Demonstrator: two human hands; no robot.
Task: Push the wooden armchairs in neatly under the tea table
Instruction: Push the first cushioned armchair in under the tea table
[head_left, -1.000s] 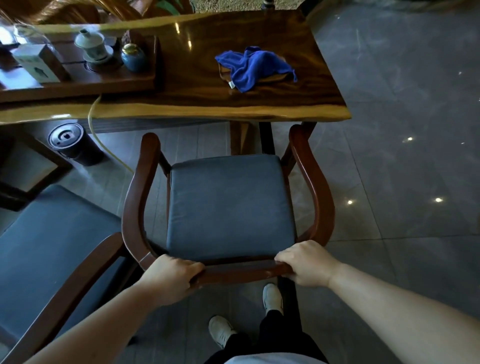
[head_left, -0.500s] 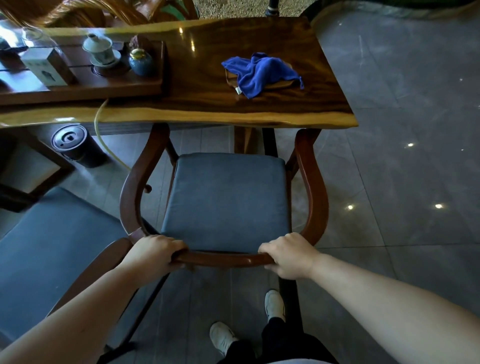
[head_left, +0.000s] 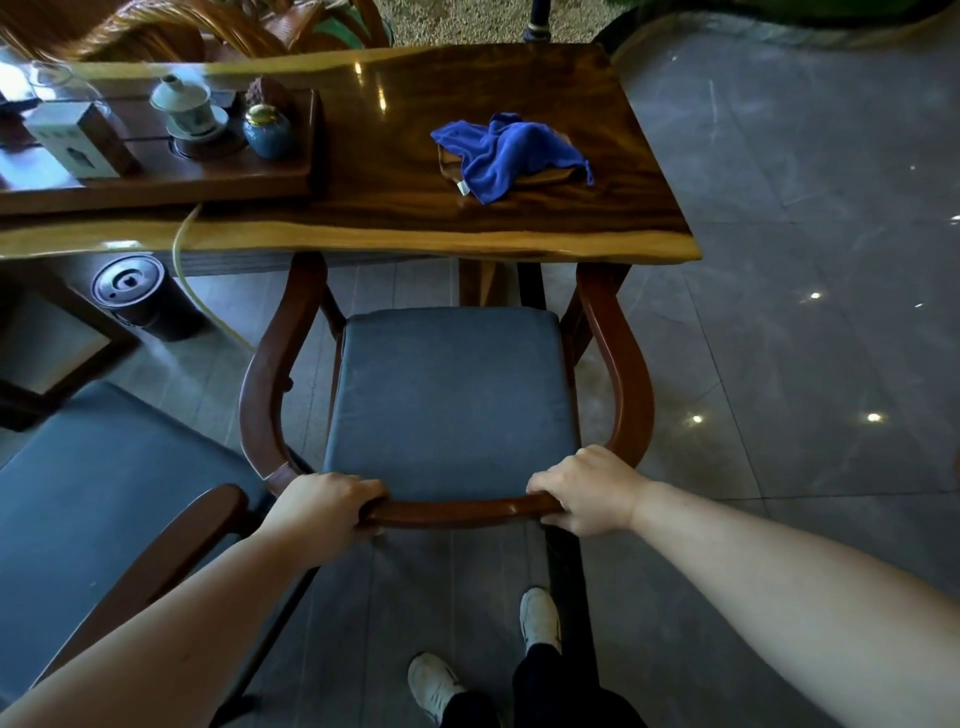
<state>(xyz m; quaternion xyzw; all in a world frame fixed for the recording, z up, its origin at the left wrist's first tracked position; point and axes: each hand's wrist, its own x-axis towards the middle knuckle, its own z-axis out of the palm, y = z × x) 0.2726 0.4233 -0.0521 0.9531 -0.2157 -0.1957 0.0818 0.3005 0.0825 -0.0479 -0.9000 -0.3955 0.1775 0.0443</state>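
Observation:
A wooden armchair (head_left: 631, 374) with a grey seat cushion stands in front of me, facing the tea table (head_left: 395, 223). The front tips of its curved armrests sit just under the table's near edge. My left hand (head_left: 324, 501) grips the left part of the curved back rail. My right hand (head_left: 587, 488) grips the right part of the same rail. A second armchair (head_left: 156, 545) with a grey cushion stands at the lower left, angled and away from the table.
On the table lie a blue cloth (head_left: 506, 153) and a wooden tea tray (head_left: 156, 182) with a lidded cup, a small blue jar and a box. A dark round bin (head_left: 140, 296) stands under the table at left. My feet (head_left: 537, 621) are behind the chair.
The armchair has slid forward toward the table with both hands on its back rail; the armrest tips now reach under the table edge.

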